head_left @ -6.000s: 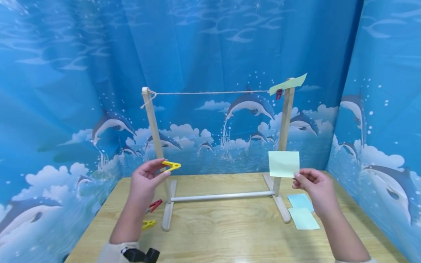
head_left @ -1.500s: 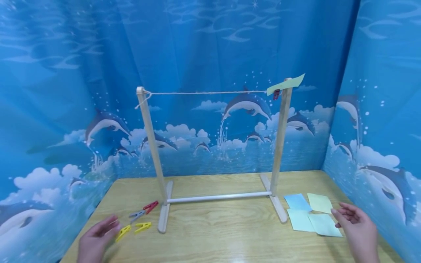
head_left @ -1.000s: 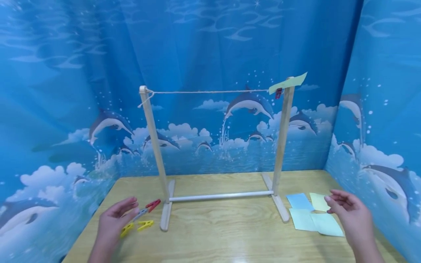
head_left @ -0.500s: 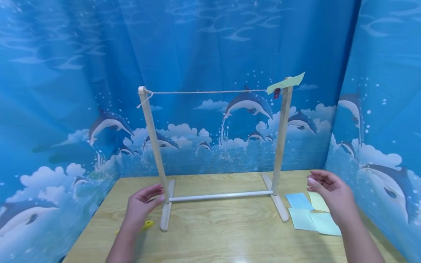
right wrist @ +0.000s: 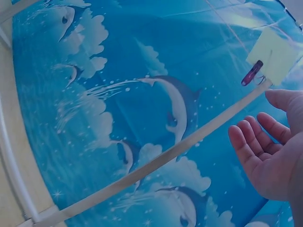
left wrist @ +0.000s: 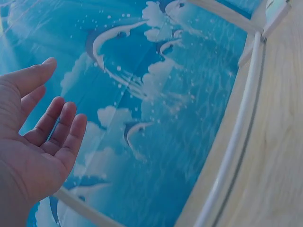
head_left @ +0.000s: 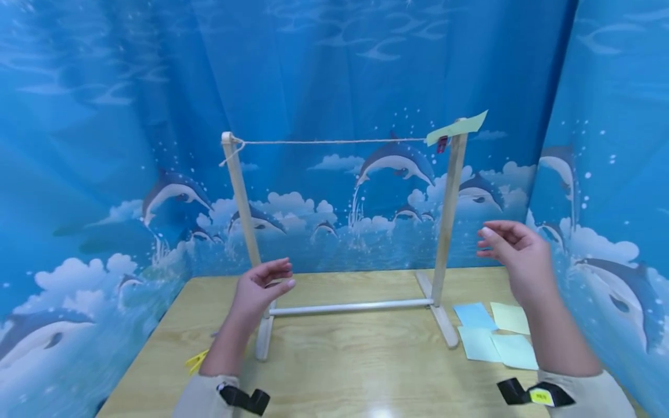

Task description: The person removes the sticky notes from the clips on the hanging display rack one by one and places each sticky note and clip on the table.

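My left hand [head_left: 258, 290] is raised in front of the wooden rack's left post [head_left: 243, 197], with loosely bent fingers and nothing between them. My right hand [head_left: 522, 258] hovers right of the other post [head_left: 448, 220], above the paper notes; its palm in the right wrist view is bare. A string [head_left: 334, 141] runs between the post tops. At its right end a pale green sticky note [head_left: 460, 128] sits tilted, held by a dark red clothespin [head_left: 442, 144]. In the right wrist view this note [right wrist: 274, 54] shows just above my thumb.
Blue [head_left: 475, 316], yellow [head_left: 510, 318] and two pale green notes [head_left: 478, 344] lie on the table at the right. A yellow clothespin [head_left: 195, 361] lies at the left, beside my forearm, which hides other pins. A white bar [head_left: 350, 307] joins the rack's feet.
Six seconds ago my left hand pinched a yellow clothespin and my right a pale green note; both were laid on the table. Since then both empty hands have risen and moved inward.
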`<state>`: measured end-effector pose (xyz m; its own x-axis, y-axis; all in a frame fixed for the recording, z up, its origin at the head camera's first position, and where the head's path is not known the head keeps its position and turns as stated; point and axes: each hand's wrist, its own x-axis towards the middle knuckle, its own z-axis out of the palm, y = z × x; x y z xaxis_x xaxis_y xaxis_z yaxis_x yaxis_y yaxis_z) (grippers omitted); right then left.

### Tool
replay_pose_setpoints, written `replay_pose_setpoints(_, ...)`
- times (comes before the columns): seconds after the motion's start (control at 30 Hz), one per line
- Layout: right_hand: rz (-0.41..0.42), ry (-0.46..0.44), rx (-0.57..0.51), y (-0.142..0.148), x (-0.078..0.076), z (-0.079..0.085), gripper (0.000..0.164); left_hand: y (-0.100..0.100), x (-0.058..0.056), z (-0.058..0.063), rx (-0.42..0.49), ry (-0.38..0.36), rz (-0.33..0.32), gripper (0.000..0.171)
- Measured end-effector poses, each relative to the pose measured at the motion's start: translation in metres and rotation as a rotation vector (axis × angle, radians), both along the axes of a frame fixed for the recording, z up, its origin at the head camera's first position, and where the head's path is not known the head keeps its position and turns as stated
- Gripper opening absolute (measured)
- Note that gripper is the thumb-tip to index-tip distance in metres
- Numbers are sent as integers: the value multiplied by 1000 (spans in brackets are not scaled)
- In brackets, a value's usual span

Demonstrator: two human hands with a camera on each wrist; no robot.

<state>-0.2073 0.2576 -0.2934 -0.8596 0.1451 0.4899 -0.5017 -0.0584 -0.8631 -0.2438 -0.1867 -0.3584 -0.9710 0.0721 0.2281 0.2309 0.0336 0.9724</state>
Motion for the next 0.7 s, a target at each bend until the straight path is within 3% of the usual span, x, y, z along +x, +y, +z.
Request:
replay_pose_setpoints(0.13,-21,-28,29,-2,-2,18,20,10,-3,11,-13,6,-23,50)
replay_pose_setpoints(0.33,-144,-107,172,-13,-6,48,39,21,-6,29,-45,0,-51,50)
replay_pose_setpoints(0.7,-102,-99,104,-32,-14,99,49,44,-14,68,-136,84,-106,47)
